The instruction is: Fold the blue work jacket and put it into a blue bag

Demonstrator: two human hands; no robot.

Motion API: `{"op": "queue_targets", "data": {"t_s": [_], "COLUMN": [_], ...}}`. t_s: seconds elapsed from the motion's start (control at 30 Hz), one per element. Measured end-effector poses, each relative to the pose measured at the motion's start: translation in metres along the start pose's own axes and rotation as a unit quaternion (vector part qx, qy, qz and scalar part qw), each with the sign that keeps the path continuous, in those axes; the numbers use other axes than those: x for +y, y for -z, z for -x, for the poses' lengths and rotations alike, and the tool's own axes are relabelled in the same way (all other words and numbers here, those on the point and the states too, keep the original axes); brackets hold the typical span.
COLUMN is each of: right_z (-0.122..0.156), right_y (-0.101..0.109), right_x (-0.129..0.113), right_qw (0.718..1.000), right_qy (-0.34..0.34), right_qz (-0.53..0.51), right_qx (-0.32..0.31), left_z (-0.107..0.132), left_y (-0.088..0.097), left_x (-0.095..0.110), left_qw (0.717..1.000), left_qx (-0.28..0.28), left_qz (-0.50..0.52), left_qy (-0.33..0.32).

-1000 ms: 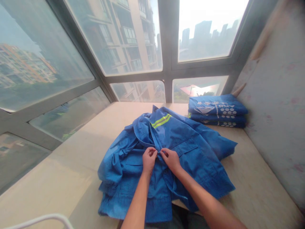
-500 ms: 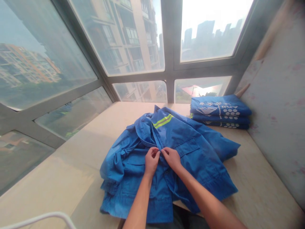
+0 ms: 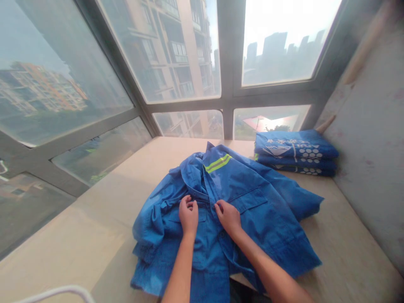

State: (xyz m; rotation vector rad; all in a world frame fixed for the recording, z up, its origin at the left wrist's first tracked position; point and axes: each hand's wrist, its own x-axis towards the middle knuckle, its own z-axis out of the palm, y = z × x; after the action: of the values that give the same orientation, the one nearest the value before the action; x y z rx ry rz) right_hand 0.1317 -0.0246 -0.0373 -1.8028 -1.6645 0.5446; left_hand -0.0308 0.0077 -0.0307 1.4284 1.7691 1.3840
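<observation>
The jacket (image 3: 208, 240) lay spread at the counter's (image 3: 107, 210) near edge. The left hand (image 3: 188, 213) was over one front, thumb and fingers slightly apart; the right hand's (image 3: 229, 215) fingers pinched the other's edge. Folded clothes (image 3: 296, 152) sat stacked at the far right corner.

L hand (image 3: 188, 213) off jkt front edge (image 3: 211, 191), shifted left, farther from R hand (image 3: 227, 213), pinch loosened

Passage between stack (image 3: 293, 152) and wall (image 3: 372, 168) doubtful
</observation>
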Motion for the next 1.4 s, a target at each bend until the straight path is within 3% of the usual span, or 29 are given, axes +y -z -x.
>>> {"op": "queue_targets", "data": {"t_s": [0.13, 0.3, 0.43, 0.53, 0.7, 0.93, 1.2, 1.4], "right_z": [-0.01, -0.054, -0.096, -0.112, -0.115, -0.118, -0.105, -0.101], "right_y": [0.003, 0.008, 0.003, -0.007, -0.016, -0.011, -0.006, -0.009], "right_x": [-0.005, -0.031, -0.049, -0.052, -0.034, 0.004, 0.031, 0.034], "right_qw": [1.0, 0.997, 0.994, 0.99, 0.991, 0.989, 0.941, 0.916], "right_qy": [-0.022, 0.072, 0.033, 0.014, 0.025, 0.033, -0.019, -0.01], "right_qz": [-0.017, -0.025, 0.079, 0.102, 0.071, -0.096, -0.336, -0.401], "right_qx": [-0.005, -0.001, -0.064, -0.094, -0.11, -0.111, -0.037, 0.003], "left_z": [-0.027, -0.038, -0.036, -0.036, -0.039, -0.05, -0.044, -0.041], "left_y": [-0.001, -0.012, -0.017, -0.02, -0.028, -0.044, -0.048, -0.08], "left_x": [0.0, 0.013, 0.022, 0.022, 0.016, 0.013, 0.038, 0.04], "left_qw": [0.999, 0.994, 0.988, 0.984, 0.982, 0.98, 0.978, 0.981], "left_qx": [-0.025, -0.037, -0.041, -0.068, -0.084, -0.069, -0.066, -0.076], "left_qz": [-0.031, -0.073, -0.096, -0.111, -0.144, -0.186, -0.179, -0.137], "left_qy": [-0.025, -0.076, -0.113, -0.122, -0.087, -0.012, -0.084, -0.115]}}
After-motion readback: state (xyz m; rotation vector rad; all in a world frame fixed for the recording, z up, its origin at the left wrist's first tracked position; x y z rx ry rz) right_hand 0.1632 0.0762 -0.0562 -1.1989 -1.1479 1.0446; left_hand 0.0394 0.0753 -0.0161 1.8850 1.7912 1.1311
